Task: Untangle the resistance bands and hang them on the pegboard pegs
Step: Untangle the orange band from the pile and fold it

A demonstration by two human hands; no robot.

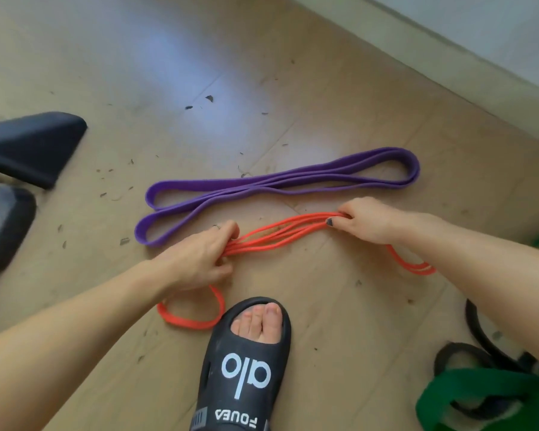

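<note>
Nearest the camera, a black foam slide (241, 368) is showing "alo" and "FOUEA" in white. Beyond it, the left hand (199, 259) and right hand (367, 223) are each closing on a bunch of thin orange band (280, 236) strands over the wood-look floor (137, 73). Farther off, a flat purple band (274, 188) is lying folded in long loops.

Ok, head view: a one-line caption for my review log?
Both hands, left hand and right hand, pinch a folded orange resistance band above the floor, beside a laid-out purple resistance band.
</note>
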